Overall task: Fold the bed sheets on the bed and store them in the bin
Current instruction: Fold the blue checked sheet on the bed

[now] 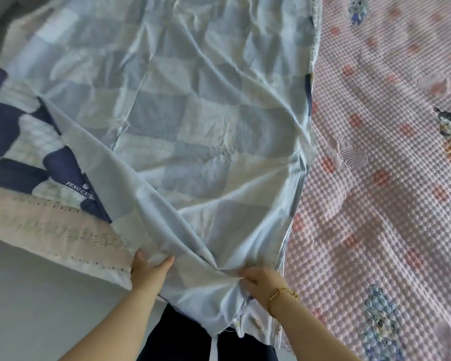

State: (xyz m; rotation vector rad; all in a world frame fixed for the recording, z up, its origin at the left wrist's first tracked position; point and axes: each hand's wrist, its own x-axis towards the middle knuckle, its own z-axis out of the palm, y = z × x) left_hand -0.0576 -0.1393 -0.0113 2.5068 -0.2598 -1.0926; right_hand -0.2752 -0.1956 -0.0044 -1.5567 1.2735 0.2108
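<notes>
- Barely started: the pale blue checked sheet [193, 121] lies spread and wrinkled over the bed [375, 178], with its near edge by the person. No finished fold shows, and no bin is in view.
- Left hand [147, 269] grips the near edge, thumb over the cloth. Right hand [258, 280] pinches a bunched gather, fingers curled.
- Left to do: all the folding, then storing.
- Writing: "FENG CAI" on the navy-check side; the rest is hidden.
</notes>
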